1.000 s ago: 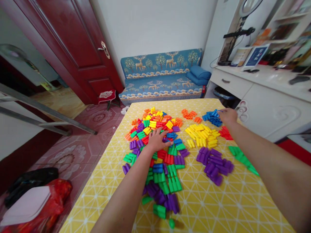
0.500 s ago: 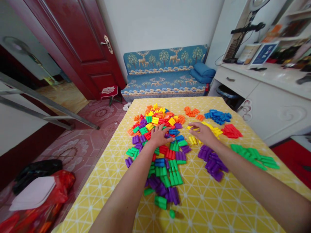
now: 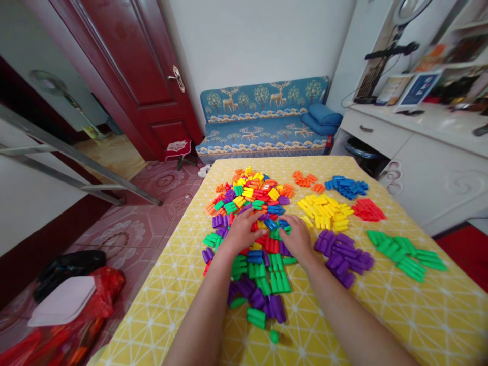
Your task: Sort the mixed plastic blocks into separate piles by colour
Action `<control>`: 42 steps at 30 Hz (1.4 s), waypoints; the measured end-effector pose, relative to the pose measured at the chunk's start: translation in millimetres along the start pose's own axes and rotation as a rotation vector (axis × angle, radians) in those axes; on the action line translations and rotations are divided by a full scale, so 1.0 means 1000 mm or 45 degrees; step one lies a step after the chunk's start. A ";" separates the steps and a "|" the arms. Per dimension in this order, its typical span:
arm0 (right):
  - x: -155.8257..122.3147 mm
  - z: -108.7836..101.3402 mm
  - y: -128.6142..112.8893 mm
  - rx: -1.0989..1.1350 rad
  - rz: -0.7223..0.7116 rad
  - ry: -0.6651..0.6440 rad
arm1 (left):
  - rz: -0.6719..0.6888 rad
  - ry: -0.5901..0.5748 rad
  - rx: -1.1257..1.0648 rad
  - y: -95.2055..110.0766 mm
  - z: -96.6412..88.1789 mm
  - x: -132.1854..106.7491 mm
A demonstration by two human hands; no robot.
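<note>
A mixed heap of ribbed plastic building blocks (image 3: pixel 261 193) in several colours lies on the table, and both hands work at its near right side. My left hand (image 3: pixel 242 233) rests over the heap with fingers apart, its thumb beside a tilted blue block (image 3: pixel 270 224). Facing it, my right hand (image 3: pixel 298 238) has thumb and fingertips closed around another blue block (image 3: pixel 283 223) at the heap's edge. Right of the hands are single-colour groups: yellow blocks (image 3: pixel 324 209), purple blocks (image 3: pixel 343 256), blue blocks (image 3: pixel 346 186), red blocks (image 3: pixel 368 209), green blocks (image 3: pixel 406 251) and orange blocks (image 3: pixel 304 179).
A yellow patterned cloth (image 3: pixel 171 305) covers the table. A loose green piece (image 3: pixel 274 336) lies near the front. Beyond the table stands a blue sofa (image 3: pixel 259 133), with a white cabinet (image 3: pixel 438 162) at right and a metal ladder (image 3: pixel 95 170) at left.
My right hand has moved left from the yellow group to the mixed heap, beside a blue block. My left hand has drawn slightly nearer to me. The view has shifted a little.
</note>
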State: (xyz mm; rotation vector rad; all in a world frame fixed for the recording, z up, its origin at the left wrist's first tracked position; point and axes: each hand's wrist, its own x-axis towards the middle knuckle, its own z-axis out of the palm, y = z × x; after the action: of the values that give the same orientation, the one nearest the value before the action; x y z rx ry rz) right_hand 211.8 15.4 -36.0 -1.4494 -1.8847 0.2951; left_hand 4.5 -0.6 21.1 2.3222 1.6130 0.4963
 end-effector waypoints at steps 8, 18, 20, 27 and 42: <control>-0.011 -0.001 -0.016 0.167 -0.087 -0.001 | -0.015 0.150 0.034 -0.003 0.020 -0.020; -0.010 -0.007 -0.013 0.472 0.092 0.095 | -0.021 0.170 0.050 -0.004 0.019 -0.021; -0.010 -0.008 -0.014 0.455 0.099 0.116 | -0.011 0.186 0.045 -0.006 0.020 -0.021; -0.013 -0.008 -0.018 0.258 -0.050 0.170 | 0.052 0.247 -0.011 -0.009 0.024 -0.021; 0.010 -0.049 0.002 0.336 -0.111 0.270 | 0.038 0.269 -0.065 -0.009 0.022 -0.022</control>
State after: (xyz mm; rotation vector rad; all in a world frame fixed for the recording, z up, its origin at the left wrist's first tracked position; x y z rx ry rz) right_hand 244.5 13.4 1.4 -1.1709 -1.6633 0.3215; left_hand -1.1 -18.6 -5.4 2.3254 1.6361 0.8042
